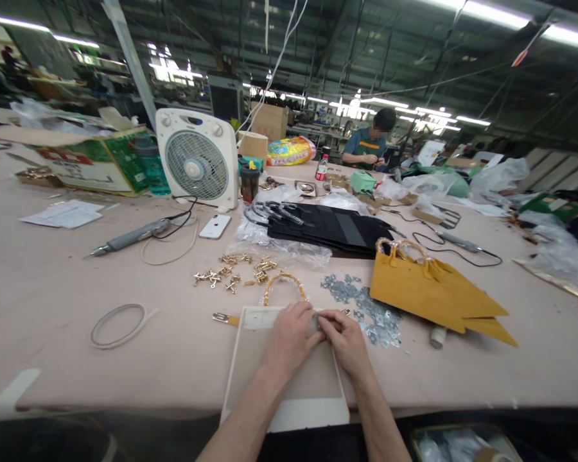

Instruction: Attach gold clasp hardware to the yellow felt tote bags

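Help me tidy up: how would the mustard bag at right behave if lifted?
The mustard bag is probably light, looking thin. It may stay fairly stiff, given its straight edges. Its seemingly plastic-wrapped handles could feel slippery.

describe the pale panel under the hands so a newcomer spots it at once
From the white fan, look down to the near edge of the table. The pale panel lies there, an amber handle arching beyond its far edge. Unlike the mustard bag to its right, it is whitish and beige.

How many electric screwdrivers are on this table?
2: one electric screwdriver left of the white smartphone, and a second electric screwdriver just beyond the yellow handbag. Others may be hidden.
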Tool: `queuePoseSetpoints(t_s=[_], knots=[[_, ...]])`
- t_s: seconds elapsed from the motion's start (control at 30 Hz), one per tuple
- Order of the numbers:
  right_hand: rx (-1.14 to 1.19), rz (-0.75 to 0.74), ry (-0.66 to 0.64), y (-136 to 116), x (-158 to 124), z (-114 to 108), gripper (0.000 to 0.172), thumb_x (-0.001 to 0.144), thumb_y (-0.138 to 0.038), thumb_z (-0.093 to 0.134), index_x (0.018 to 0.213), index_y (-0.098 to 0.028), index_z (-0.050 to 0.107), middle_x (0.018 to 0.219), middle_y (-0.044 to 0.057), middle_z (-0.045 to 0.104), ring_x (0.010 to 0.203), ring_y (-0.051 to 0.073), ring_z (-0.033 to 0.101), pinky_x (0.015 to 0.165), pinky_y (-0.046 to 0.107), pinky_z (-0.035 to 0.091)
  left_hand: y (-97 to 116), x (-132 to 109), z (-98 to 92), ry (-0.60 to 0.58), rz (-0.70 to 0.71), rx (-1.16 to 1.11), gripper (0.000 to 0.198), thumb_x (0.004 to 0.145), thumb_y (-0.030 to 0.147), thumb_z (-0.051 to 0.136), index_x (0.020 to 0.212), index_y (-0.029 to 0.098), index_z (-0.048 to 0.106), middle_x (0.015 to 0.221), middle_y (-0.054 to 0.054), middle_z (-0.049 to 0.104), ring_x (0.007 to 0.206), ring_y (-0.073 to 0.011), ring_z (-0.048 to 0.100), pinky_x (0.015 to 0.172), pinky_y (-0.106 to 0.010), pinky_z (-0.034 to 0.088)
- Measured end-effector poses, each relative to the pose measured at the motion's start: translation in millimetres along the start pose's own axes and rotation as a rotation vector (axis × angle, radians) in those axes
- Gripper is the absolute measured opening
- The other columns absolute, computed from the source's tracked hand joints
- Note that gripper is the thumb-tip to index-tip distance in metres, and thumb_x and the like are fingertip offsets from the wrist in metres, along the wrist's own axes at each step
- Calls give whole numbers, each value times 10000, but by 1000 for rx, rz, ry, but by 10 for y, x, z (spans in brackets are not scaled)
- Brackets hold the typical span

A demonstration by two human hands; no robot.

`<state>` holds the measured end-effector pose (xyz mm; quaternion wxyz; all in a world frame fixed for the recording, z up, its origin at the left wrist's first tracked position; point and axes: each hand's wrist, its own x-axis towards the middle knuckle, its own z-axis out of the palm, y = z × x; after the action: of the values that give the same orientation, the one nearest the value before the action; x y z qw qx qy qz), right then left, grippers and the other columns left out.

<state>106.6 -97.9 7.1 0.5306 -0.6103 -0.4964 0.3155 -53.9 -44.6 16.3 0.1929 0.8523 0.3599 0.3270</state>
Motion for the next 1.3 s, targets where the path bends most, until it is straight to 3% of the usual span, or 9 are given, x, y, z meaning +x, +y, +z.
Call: queuePoseSetpoints(t_s=[0.37,0.83,1.03,1.17,1.3], knots=[[-158,-88,93,6,-8,77,241,940,-435,675,973,-220,778,938,73,735,799,221,663,736,324,530,-5,-11,6,4,16,5,379,856,229,812,1199,221,653,1258,-78,687,1153,-275,635,1008,-467,530],[-253,-161,122,30,-39,85,193,958,-337,628,1022,-238,781,943,67,709,823,225,661,782,344,531,-29,2,-5,27,25,-58,405,823,158,805,1195,214,654,1263,-95,689,1195,-291,643,1040,-504,555],[-88,-28,174,40,-61,37,375,915,-470,696,1154,-184,728,924,63,698,684,185,615,683,320,520,-117,-115,-305,6,16,-69,717,790,74,777,1437,239,513,1454,-107,601,1372,-284,557,1163,-505,504],[82,42,211,74,-53,16,525,874,-547,733,1231,-165,686,896,47,679,641,161,584,583,275,478,-267,-278,-583,110,-4,75,550,865,125,727,1373,255,560,1403,-91,638,1344,-300,577,1148,-558,503],[190,58,308,5,-84,33,504,889,-564,716,1205,-173,684,766,-2,610,566,128,504,516,249,415,-446,-420,-657,153,27,137,338,928,284,721,1258,244,658,1309,-94,694,1280,-304,615,1097,-548,541]])
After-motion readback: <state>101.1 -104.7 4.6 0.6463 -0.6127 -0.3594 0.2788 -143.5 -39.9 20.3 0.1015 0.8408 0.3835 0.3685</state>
